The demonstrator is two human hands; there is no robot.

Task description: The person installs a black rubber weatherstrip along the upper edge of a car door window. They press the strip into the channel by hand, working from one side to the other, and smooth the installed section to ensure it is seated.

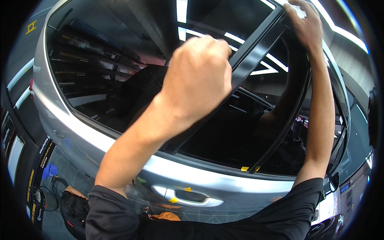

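My left hand [200, 72] is raised in a fist in front of the dark rear side window [116, 92] of a silver car. Its back faces me, so whatever the fingers might hold is hidden. Higher up at the right, my right hand [307, 26] has its fingers curled at the top of the black door pillar [256, 56]. Something white [298, 10] shows among those fingers, too little of it to name. Between my arms, the pillar's glossy black trim slants down past the front window [224, 136].
Below the windows, the silver door has a handle [216, 202] with yellow tape pieces [188, 189] around it. Another yellow tape piece [245, 169] sits at the window's lower edge. A person in black [74, 212] is low at the left, near a blue cloth [50, 171] and a coiled black hose [60, 185].
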